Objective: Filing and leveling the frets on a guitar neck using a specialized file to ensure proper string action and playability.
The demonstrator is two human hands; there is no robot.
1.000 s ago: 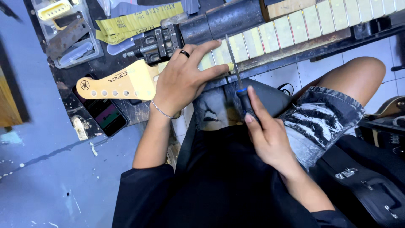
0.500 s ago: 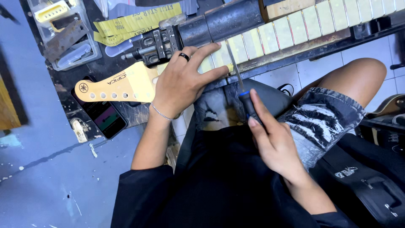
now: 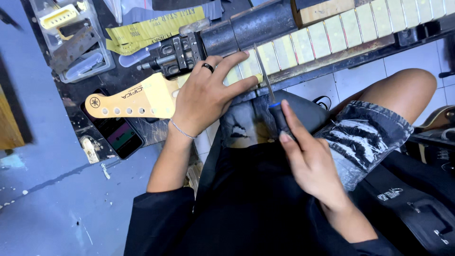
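1. The guitar neck (image 3: 332, 35) lies across the top of the view, fretboard up, with its pale headstock (image 3: 135, 99) pointing left.
2. A dark metal clamp block (image 3: 177, 54) and a dark cylindrical bar (image 3: 251, 26) sit over the neck near the headstock end.
3. The left hand (image 3: 206, 97) rests palm-down on the neck just right of the headstock. Its fingers are spread flat over the first frets, pressing rather than gripping. A black ring (image 3: 208, 67) is on one finger and a thin bracelet (image 3: 182, 129) on the wrist.
4. The right hand (image 3: 310, 163) is closed around the dark handle of a screwdriver (image 3: 275, 102), which has a blue collar. The index finger lies along the handle.
5. The screwdriver's metal shaft slants up and left; its tip appears to meet the fretboard beside the left fingertips, though contact is hard to confirm.
6. A smartphone (image 3: 118, 135) lies below the headstock on the dark bench (image 3: 78, 111).
7. A clear plastic parts box (image 3: 71, 38) sits at upper left.
8. A black case (image 3: 417, 208) lies at lower right, beside the person's knee.
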